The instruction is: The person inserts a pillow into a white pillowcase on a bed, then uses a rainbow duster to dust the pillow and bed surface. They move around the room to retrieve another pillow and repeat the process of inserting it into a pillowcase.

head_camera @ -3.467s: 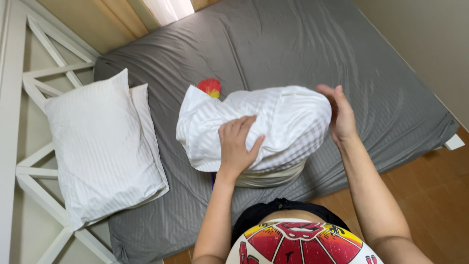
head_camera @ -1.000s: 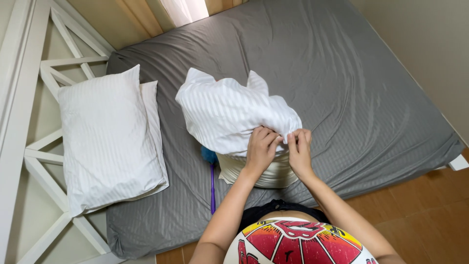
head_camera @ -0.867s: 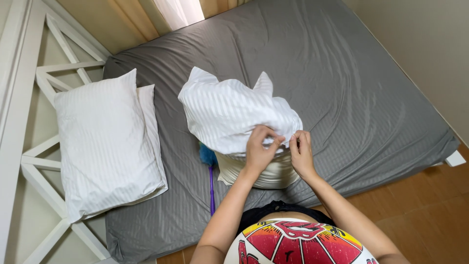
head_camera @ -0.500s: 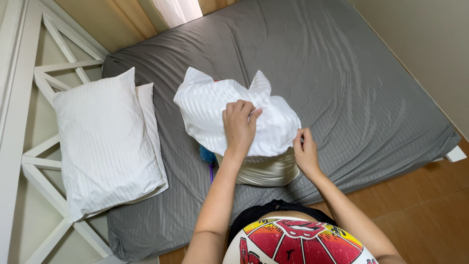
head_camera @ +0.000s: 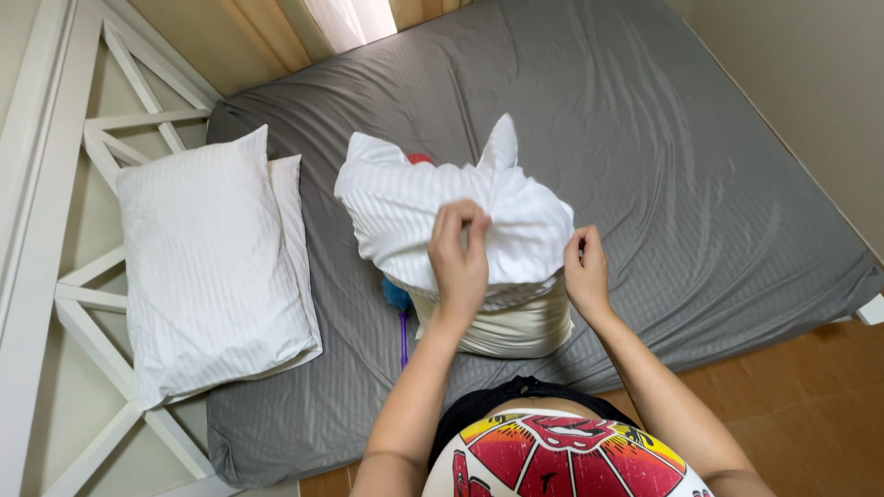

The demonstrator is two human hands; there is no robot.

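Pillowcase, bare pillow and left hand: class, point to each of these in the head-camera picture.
White striped pillowcase (head_camera: 405, 207), head view, on its upper striped cloth.
Cream pillow (head_camera: 511, 324), head view, on the uncovered lower end.
Left hand (head_camera: 460, 262), head view, on the back of the hand gripping the pillowcase.

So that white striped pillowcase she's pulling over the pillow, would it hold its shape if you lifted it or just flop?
Probably floppy: the pillowcase bunches into folds where the left hand grips it, and its empty corners stand up in soft peaks. Likely light, since the right hand pinches its edge with fingertips only. The cream pillow inside looks soft.
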